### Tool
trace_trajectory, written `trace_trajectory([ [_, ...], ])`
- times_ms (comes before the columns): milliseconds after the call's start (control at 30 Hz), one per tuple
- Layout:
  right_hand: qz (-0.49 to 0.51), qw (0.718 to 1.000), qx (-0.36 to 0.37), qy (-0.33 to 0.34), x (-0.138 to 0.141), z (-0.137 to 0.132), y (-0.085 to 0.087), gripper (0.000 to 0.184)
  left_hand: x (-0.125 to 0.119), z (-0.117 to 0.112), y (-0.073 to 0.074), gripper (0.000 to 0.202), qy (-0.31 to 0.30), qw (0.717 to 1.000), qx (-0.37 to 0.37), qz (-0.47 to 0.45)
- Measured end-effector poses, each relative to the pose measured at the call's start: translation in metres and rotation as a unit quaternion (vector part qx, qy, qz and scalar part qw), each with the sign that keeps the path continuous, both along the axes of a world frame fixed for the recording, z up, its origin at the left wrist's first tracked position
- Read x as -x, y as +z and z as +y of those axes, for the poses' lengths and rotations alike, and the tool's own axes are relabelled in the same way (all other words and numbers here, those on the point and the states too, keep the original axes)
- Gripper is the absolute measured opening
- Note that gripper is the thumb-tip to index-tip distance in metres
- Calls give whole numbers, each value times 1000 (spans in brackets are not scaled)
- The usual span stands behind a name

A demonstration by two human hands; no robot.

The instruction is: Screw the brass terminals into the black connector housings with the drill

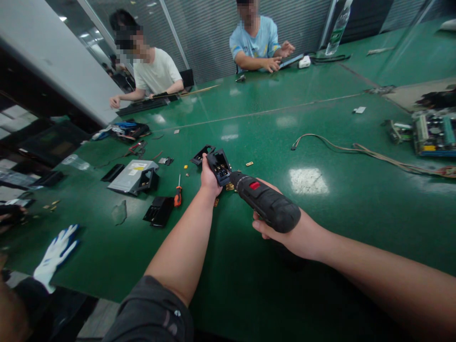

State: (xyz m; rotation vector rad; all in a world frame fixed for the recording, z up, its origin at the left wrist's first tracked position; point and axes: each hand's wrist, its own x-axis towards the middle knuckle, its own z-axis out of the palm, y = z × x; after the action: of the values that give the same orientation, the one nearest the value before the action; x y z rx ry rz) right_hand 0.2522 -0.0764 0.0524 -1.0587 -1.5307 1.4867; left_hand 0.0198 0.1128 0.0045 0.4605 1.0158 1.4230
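Gripping a black electric screwdriver (pixel 267 204) in my right hand (pixel 287 240), fingers (pixel 259 228) curled round its body, nose against a black plastic housing (pixel 219 166) held in my left hand (pixel 209 180), those fingers hidden, cannot tell; green workbench (pixel 342 209) below, orange-handled screwdriver (pixel 177 196) near left.

Nothing can be read here: the yellow label on the silver disc drive (pixel 132 176) and the red badge (pixel 254 185) on the cordless screwdriver (pixel 267 202) (both too small or blurred) show 0 legible characters.
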Motion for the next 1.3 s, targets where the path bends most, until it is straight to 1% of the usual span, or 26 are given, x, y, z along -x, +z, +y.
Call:
trace_trajectory([
  [200, 6, 1000, -5, -4, 0, 0, 0, 117, 0, 1, -1, 74, 2, 1000, 7, 1],
  [467, -3, 1000, -13, -15, 0, 0, -4, 116, 1, 1, -1, 75, -5, 1000, -8, -10],
  [733, -1, 1000, -8, -5, 0, 0, -2, 116, 0, 0, 0, 75, 2, 1000, 4, -6],
  [867, -2, 1000, -6, -9, 0, 0, -1, 116, -1, 0, 1, 73, 1, 1000, -3, -4],
  [1067, 10, 1000, -3, -5, 2, 0, -2, 118, 0, 2, -2, 73, -5, 1000, -16, 2],
  [1300, -3, 1000, 2, -6, 0, -1, 0, 118, 2, 3, -5, 74, -2, 1000, -12, 16],
])
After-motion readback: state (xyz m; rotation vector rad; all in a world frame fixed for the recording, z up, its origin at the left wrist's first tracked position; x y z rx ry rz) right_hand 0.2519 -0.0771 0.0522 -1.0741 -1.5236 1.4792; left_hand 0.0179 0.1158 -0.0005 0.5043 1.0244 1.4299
